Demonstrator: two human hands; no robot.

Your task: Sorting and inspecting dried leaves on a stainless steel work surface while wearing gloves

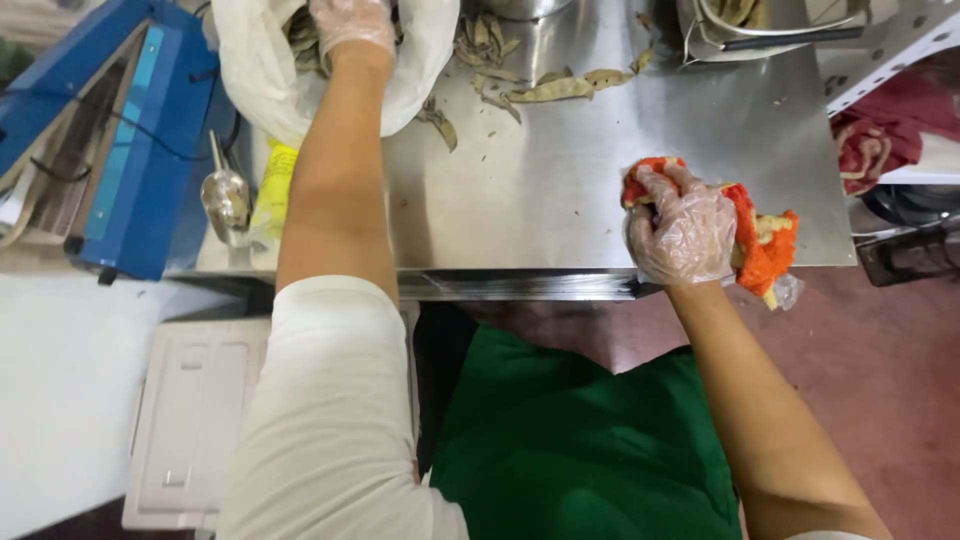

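Steel table [560, 190]: takes up most of the view ahead of me, its front edge close to my green apron [580, 450]. Surface bare in the middle, littered toward the back.

Blue machine [130, 140]: stands at the table's left end, dark cable running over it. White plastic lid or crate [195, 420] sits lower down, below the table's left corner, beside my left sleeve.

White plastic bag [260, 70]: at the back left of the table, mouth open toward me, dried leaves visible inside. My left hand [350, 22], in a thin clear glove, is reaching into the bag's mouth. Fingers are cut off by the top of the frame, so I cannot tell whether they are spread or holding leaves.

Red cloth [875, 135]: bunched on a lower shelf to the right of the table, well apart from both hands.

Orange rag [760, 240]: crumpled at the front right edge of the table, part hanging over the edge. My right hand [685, 235], also gloved, is closed over it, fingers curled down on the rag.

Dried leaves [550, 88]: loose, scattered across the back of the table, between the bag and a metal basin [760, 30] at the back right.

Metal scoop [226, 195]: lying at the left, between the blue machine and my left forearm, just beside a yellow packet [275, 190].
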